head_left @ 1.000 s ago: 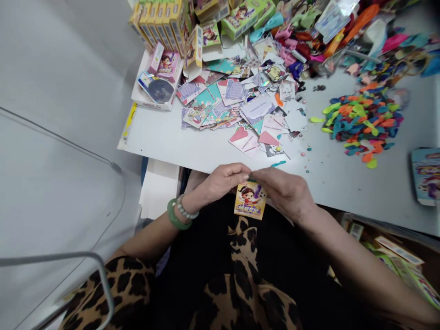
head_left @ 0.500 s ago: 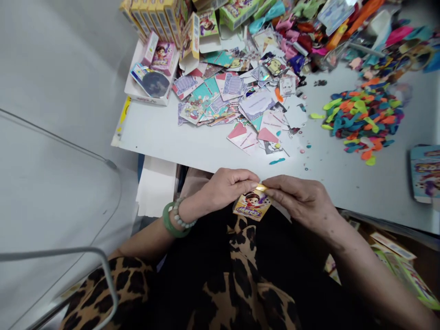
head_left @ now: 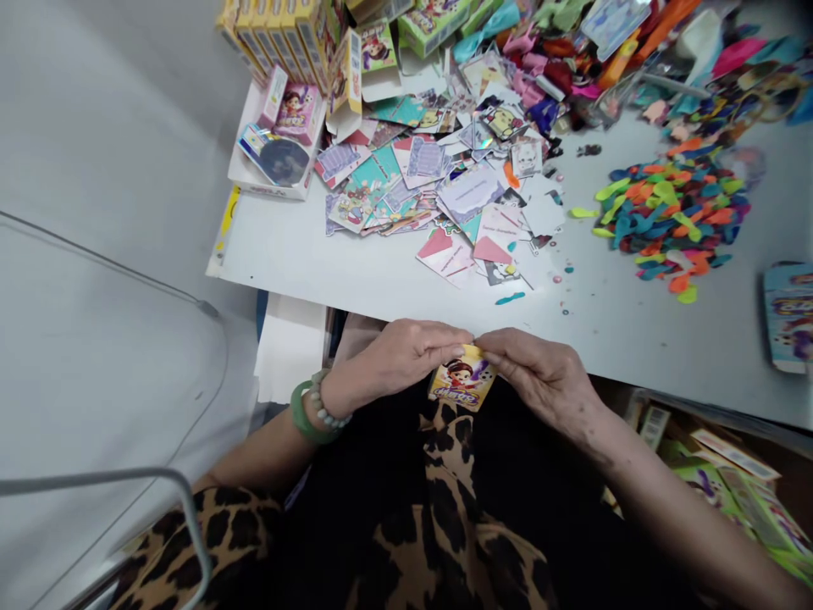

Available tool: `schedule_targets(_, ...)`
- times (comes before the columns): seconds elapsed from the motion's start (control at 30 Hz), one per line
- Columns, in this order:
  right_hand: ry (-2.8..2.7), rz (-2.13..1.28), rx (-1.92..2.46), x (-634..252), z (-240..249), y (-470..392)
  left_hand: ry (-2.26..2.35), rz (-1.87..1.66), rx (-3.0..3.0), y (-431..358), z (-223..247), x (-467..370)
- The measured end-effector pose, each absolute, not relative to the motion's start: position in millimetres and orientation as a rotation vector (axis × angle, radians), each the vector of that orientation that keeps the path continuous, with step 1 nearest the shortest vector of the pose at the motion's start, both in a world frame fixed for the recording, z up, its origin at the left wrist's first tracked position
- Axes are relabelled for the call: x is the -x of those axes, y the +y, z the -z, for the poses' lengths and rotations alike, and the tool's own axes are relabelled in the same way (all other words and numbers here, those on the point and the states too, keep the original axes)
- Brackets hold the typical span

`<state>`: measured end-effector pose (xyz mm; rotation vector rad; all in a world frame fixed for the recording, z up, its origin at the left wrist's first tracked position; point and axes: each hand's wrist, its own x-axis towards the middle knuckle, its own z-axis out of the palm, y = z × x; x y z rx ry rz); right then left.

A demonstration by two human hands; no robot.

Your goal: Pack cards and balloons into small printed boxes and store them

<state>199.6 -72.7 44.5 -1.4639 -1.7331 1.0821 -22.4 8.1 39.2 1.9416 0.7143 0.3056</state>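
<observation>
A small yellow card box (head_left: 466, 383) with a cartoon figure on its front is held between my hands, just off the table's front edge. My left hand (head_left: 416, 356) pinches its upper left part, fingers along the top. At the upper right corner my right hand (head_left: 537, 368) grips it between thumb and fingers. The box's back is hidden from me. On the table beyond lie a heap of printed cards (head_left: 406, 182) and a pile of coloured balloons (head_left: 673, 216).
Yellow boxes (head_left: 279, 38) stand in a row at the back left, behind a white tray (head_left: 270, 188). Mixed small toys (head_left: 546, 63) fill the back. A blue box (head_left: 791, 318) lies at the right edge. Below the table, green boxes (head_left: 717, 491) sit in a carton.
The box's top flap, tilted up and shining before, now lies level with the front. Both my hands have shifted slightly left and still hold the box.
</observation>
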Motion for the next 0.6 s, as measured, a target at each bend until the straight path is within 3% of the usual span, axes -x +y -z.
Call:
schedule_targets(0.17,-1.753,-0.929,1.384,-199,-30,-86,0.801,-0.324,-2.172,-1,-36,24)
schedule_targets(0.6,-1.57,-0.904,1.422,-184,-4,-88,0.952,-0.443,-1.812,14,-34,8)
